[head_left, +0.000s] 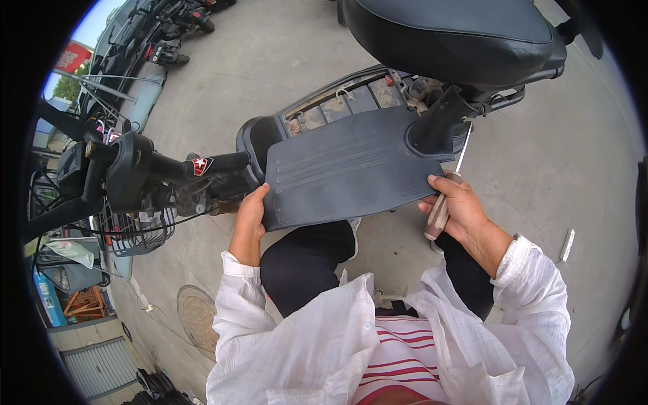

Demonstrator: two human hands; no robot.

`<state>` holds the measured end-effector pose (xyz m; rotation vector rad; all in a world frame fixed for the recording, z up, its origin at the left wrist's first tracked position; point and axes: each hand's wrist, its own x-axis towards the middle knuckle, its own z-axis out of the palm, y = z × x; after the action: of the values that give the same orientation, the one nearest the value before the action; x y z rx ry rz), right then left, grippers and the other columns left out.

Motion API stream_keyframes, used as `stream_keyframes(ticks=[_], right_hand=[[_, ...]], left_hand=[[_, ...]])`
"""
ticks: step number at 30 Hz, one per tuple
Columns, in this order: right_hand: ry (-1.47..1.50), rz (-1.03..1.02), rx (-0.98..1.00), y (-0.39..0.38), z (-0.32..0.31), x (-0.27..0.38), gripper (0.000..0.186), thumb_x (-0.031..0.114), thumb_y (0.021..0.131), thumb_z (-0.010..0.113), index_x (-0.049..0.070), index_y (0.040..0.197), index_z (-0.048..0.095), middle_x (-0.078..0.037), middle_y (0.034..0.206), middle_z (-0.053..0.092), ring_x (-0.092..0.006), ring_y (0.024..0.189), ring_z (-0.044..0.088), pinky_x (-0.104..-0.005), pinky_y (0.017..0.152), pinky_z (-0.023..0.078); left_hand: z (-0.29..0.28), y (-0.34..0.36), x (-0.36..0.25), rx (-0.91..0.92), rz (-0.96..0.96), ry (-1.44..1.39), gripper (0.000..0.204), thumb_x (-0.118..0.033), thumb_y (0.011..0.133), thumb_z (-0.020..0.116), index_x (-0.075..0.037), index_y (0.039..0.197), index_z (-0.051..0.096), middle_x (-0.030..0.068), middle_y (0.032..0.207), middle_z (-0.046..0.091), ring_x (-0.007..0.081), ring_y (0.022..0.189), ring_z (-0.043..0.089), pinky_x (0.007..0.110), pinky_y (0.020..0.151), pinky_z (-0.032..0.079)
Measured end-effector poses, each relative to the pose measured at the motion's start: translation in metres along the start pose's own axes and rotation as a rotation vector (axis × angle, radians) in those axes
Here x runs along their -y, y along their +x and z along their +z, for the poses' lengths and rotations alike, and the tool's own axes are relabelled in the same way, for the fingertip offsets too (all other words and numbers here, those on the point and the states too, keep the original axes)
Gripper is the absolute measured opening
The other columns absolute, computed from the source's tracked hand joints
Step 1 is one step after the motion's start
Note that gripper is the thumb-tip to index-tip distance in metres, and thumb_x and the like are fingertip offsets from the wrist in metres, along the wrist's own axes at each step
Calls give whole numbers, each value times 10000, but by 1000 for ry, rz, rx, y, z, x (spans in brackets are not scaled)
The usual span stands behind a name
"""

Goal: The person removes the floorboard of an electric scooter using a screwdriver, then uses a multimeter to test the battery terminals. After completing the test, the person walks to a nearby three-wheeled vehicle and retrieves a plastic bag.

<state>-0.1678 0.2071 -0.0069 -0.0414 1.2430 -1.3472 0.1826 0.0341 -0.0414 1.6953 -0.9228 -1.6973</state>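
Observation:
A black plastic floorboard cover point(351, 169) of an electric scooter is tilted up between my hands. My left hand point(252, 214) grips its left end, thumb along the edge. At the right end, my right hand point(456, 206) pinches the cover's corner and also holds a screwdriver point(439, 214) with a brown and beige handle. The screwdriver's metal shaft points up and away, beside the seat post point(435, 131). Beyond the cover, the open floor compartment point(337, 108) shows a row of dusty battery blocks, a pale wire loop and a red part.
The black seat point(452, 37) overhangs the far right. The handlebar stem point(216, 164) and wire basket point(138, 229) stand at left. On the concrete lie a small white strip point(568, 245) and a round manhole cover point(200, 316). Parked scooters point(179, 30) line the far left.

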Motion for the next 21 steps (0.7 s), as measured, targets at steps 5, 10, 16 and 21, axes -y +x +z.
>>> stream_keyframes(ticks=[5,10,16,21], right_hand=[[99,-152,-95,-83,-24,-7,230,123,911,620,19,1083,508,-64,942,564,-170,702,615,-316,643,598],[193,-486,-266,-159,-95,8,135,109,916,616,31,986,532,-92,843,666,-150,601,662,-254,514,584],[295,-753,-570,-230,-208,0,115,113,906,657,79,952,558,-42,833,666,-137,636,641,-246,556,555],[513,-786,-672,-201,-315,-46,115,127,908,672,95,955,572,-49,899,659,-167,726,627,-279,630,555]], left_hand=[[15,-44,-19,237,50,64,421,-314,980,512,27,1207,607,92,1181,647,175,1047,608,308,910,468],[50,-80,-18,443,116,97,427,-344,999,498,-14,1263,558,66,1103,653,160,970,610,301,811,495],[79,-83,-3,383,188,-30,357,-317,980,526,-49,1213,563,56,1007,645,155,871,596,285,706,484],[107,-80,12,362,188,-107,318,-294,971,543,-57,1178,586,38,958,638,140,826,585,266,687,467]])
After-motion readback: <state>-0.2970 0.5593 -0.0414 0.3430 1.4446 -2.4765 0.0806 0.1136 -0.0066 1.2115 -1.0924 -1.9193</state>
